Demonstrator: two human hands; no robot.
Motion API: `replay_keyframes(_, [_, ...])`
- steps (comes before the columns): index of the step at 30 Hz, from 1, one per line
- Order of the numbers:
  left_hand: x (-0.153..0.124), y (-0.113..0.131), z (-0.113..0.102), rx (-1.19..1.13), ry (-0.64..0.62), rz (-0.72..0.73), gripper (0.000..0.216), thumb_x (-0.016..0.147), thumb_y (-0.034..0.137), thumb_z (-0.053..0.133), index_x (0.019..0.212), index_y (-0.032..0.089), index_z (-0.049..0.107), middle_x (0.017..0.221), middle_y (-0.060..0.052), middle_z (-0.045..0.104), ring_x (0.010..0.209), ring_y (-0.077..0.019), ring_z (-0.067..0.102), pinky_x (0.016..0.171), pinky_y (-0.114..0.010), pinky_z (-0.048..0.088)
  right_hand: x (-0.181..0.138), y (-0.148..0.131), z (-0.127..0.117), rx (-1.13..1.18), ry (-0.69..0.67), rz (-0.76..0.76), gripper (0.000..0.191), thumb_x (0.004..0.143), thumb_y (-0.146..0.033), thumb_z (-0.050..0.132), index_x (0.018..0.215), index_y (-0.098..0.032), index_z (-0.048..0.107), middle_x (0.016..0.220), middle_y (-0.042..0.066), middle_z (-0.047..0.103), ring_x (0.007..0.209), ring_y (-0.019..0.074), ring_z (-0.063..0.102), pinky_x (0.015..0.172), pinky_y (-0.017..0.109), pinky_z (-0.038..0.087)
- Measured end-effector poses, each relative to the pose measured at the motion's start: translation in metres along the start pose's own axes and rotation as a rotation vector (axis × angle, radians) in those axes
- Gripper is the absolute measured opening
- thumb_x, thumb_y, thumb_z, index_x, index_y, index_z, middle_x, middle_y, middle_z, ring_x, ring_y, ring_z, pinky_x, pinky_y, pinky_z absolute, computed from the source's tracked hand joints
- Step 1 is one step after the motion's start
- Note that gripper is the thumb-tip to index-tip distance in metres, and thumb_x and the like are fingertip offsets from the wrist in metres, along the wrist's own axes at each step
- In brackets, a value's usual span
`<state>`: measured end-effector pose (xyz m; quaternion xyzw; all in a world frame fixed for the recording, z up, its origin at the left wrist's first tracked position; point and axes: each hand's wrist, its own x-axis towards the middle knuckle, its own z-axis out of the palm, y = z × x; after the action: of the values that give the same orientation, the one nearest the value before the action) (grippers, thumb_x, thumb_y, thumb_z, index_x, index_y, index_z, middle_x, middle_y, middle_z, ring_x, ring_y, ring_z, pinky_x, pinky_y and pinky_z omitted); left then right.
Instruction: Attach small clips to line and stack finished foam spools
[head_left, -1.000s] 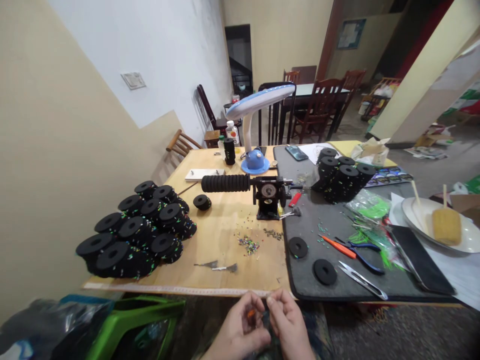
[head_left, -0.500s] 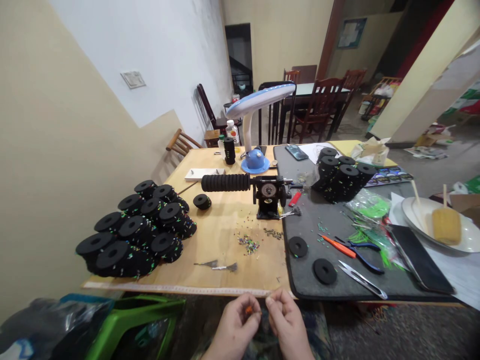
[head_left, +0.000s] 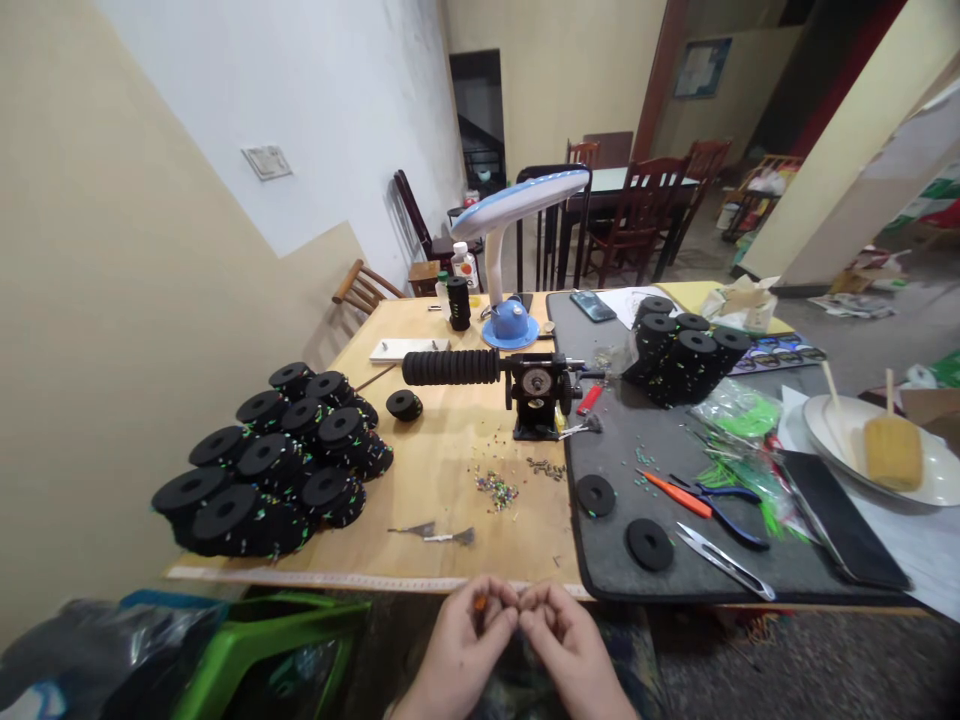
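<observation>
Low at the table's front edge, my left hand (head_left: 461,645) is closed, with a small orange piece (head_left: 480,603) showing between its curled fingers. What kind of piece it is I cannot make out. My right hand (head_left: 570,645) is pinched shut beside it, the fingertips of both hands meeting. Anything between those fingertips is too small to see. Beyond the hands, a heap of tiny coloured beads (head_left: 495,490) lies on the wood. Behind the beads stands a black hand-cranked winder (head_left: 537,390) with a row of black foam discs (head_left: 450,367) on its shaft.
Stacked black foam spools (head_left: 262,455) crowd the left side, and more foam spools (head_left: 690,345) stand back right. On the grey mat (head_left: 622,450) are blue pliers (head_left: 731,510), an orange-handled tool (head_left: 675,492), thread snips (head_left: 724,560) and a phone (head_left: 844,515). A blue lamp (head_left: 510,325) stands behind the winder.
My hands have come together, so the fingertips that were slightly apart now meet. The orange piece has shifted a little up and left with my left hand. The table things look unchanged.
</observation>
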<state>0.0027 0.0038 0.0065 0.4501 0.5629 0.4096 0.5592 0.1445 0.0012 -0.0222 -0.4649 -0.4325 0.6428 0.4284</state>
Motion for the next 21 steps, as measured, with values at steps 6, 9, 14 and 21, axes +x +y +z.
replay_keyframes(6, [0.004,0.011,-0.007,0.003,0.001,0.059,0.023,0.080,0.039,0.065,0.077,0.016,0.064,0.075,-0.003,0.062,0.076,-0.0197,0.057,0.071,-0.027,0.045,-0.001,-0.006,-0.004,-0.285,-0.032,-0.131,0.019,0.074,-0.022,0.059,0.059,-0.020,0.048,0.053,-0.007,0.039,0.051,0.0109,0.034,0.050,0.023,0.027])
replay_keyframes(9, [0.006,0.015,-0.009,0.015,0.055,0.070,0.024,0.079,0.040,0.066,0.077,0.016,0.064,0.074,-0.002,0.061,0.075,-0.0197,0.057,0.070,-0.027,0.044,0.000,-0.009,-0.005,-0.330,-0.016,-0.163,0.017,0.072,-0.019,0.057,0.058,-0.021,0.046,0.053,-0.007,0.039,0.051,0.0116,0.035,0.050,0.024,0.026])
replay_keyframes(14, [0.011,0.017,-0.021,-0.017,0.137,0.050,0.031,0.074,0.047,0.070,0.077,0.017,0.064,0.069,0.001,0.057,0.065,-0.0163,0.051,0.061,-0.024,0.040,0.001,-0.006,-0.008,-0.249,0.013,-0.135,0.019,0.074,-0.025,0.059,0.060,-0.022,0.047,0.054,-0.006,0.040,0.051,0.0126,0.036,0.050,0.025,0.028])
replay_keyframes(21, [0.009,0.006,-0.042,0.022,0.018,-0.057,0.032,0.074,0.047,0.069,0.076,0.016,0.066,0.061,0.005,0.049,0.056,-0.0117,0.040,0.053,-0.022,0.031,-0.002,-0.009,-0.014,-0.022,0.038,-0.017,0.036,0.079,-0.051,0.065,0.066,-0.020,0.051,0.053,-0.008,0.038,0.049,0.0106,0.032,0.048,0.023,0.026])
